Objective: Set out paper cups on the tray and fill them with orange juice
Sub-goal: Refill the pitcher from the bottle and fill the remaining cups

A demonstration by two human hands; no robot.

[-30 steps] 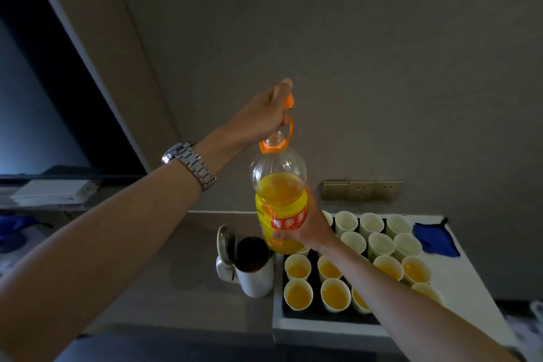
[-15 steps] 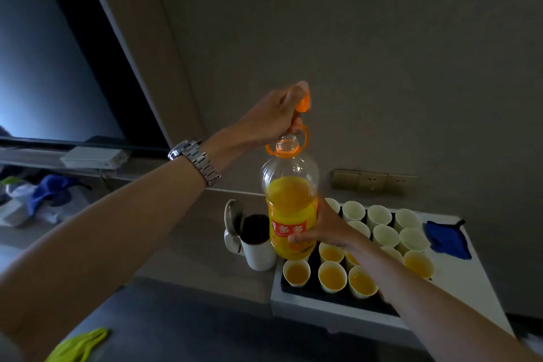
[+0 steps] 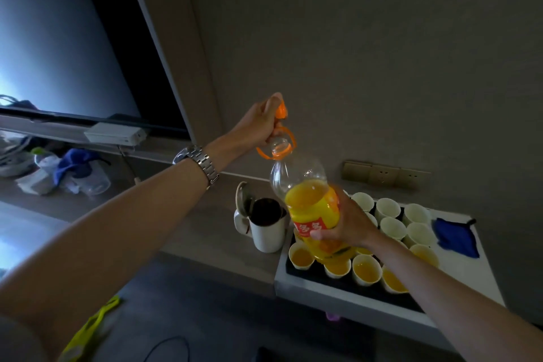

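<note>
A clear juice bottle, about half full of orange juice, is held above the black tray, leaning to the left at the top. My right hand grips its labelled body. My left hand is up at the neck, fingers curled round the orange handle loop and cap. Several white paper cups stand on the tray. The near ones, such as the front left cup, hold juice. The far ones, such as a back-row cup, look empty.
A white kettle with its lid flipped open stands just left of the tray. A blue cloth lies on the white box to the right. Wall sockets sit behind. Clutter lies on the ledge at far left.
The bottle has tilted from upright to leaning left and sits lower over the near cups. The view has swung to the left. Both hands keep their hold.
</note>
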